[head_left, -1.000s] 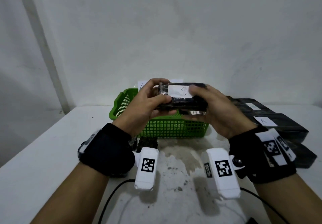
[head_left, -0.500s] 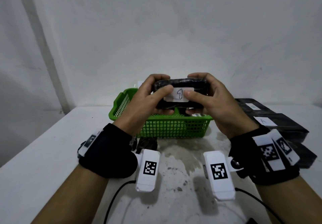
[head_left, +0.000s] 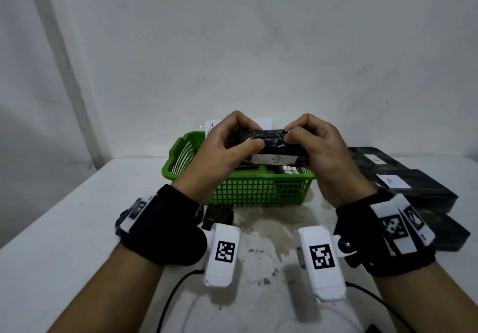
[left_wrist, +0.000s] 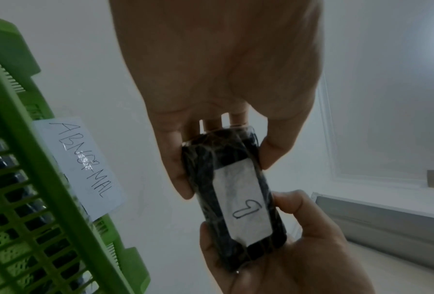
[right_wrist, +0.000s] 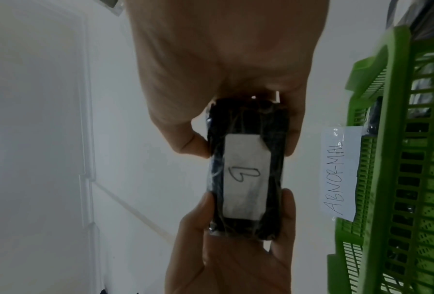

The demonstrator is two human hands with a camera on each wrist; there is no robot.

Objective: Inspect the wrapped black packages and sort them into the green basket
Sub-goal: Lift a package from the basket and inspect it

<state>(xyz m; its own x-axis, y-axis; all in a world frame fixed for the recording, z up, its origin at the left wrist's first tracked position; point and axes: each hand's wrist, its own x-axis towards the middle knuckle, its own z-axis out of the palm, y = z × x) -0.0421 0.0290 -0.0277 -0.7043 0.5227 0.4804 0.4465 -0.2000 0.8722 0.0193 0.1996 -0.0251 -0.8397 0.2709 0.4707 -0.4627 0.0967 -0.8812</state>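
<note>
A black package [head_left: 269, 142] in clear wrap is held level above the green basket [head_left: 258, 193] by both hands. My left hand [head_left: 245, 136] grips its left end, thumb on the near side and fingers curled over the top. My right hand [head_left: 292, 136] pinches the right end the same way. Its white label marked "1" [head_left: 274, 159] faces down and toward me. The left wrist view shows the package [left_wrist: 236, 199] end-on, and the right wrist view shows the package [right_wrist: 246, 169] label side up.
Several more labelled black packages [head_left: 403, 185] lie on the white table at the right, and others lie inside the basket [head_left: 288, 169]. A paper tag reading "ABNORMAL" [left_wrist: 80, 165] is taped to the basket. A small dark object [head_left: 218, 215] lies before the basket. Cables [head_left: 170, 296] trail near me.
Both hands have rolled the package, so its label has gone from the upper face to the lower near edge. The grip on both ends has stayed.
</note>
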